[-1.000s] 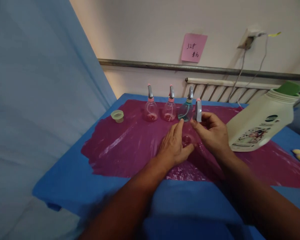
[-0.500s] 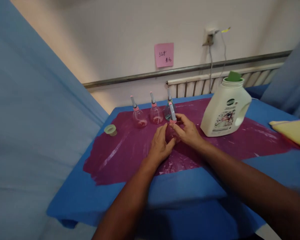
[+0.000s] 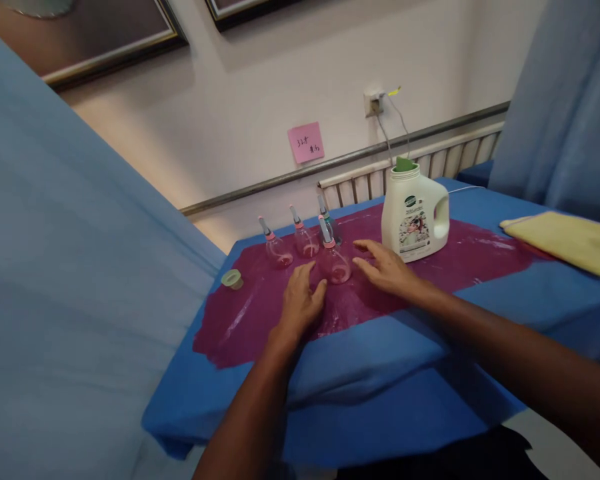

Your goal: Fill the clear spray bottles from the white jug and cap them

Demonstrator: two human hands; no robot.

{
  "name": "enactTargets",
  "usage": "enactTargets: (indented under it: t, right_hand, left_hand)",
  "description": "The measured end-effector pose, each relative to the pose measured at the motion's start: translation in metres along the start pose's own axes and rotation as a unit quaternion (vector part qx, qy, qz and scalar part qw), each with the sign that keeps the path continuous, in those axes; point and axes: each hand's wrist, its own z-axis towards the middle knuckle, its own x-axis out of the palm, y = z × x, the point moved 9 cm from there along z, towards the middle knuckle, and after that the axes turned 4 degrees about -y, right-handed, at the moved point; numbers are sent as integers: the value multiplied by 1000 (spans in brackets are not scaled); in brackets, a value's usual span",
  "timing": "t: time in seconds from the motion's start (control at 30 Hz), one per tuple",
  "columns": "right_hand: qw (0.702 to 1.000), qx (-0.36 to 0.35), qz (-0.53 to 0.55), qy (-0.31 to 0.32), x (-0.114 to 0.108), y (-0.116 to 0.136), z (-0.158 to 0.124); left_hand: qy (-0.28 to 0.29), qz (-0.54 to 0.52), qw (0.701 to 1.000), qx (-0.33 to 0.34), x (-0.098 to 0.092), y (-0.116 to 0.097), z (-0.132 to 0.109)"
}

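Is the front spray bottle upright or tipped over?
Upright: the bottle stands with its base on the purple sheet, spray head on top.

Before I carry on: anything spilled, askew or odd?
No spill shows. Odd: the cream plastic jug stands uncapped, green spout exposed; a pale green translucent cup, possibly its cap, sits apart on the purple plastic sheet.

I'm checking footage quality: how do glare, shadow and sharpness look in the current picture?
Head view: pale glare streaks the purple sheet, with a dark shadow below the right hand; same head view: the front bottle's clear body partly blends into the sheet, and small print on the white jug is unreadable.
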Motion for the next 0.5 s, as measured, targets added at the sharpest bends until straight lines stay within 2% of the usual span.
enactTargets:
  t: [0.13, 0.3, 0.4, 0.5]
  right_hand:
    - [1000, 10, -2, -2, -21, 6, -28]
    - [999, 21, -22, 23, -30, 14, -69]
    - [998, 28, -42, 33, -30, 14, -85]
    - [996, 34, -68, 39, -28, 9, -93]
  left_hand:
    - [13, 0, 999, -31, -19, -7, -37]
    - [11, -7, 998, -63, -26, -14, -87]
    - [-8, -3, 997, -77, -28, -14, -103]
    - [-29, 7, 996, -84, -29, -13, -109]
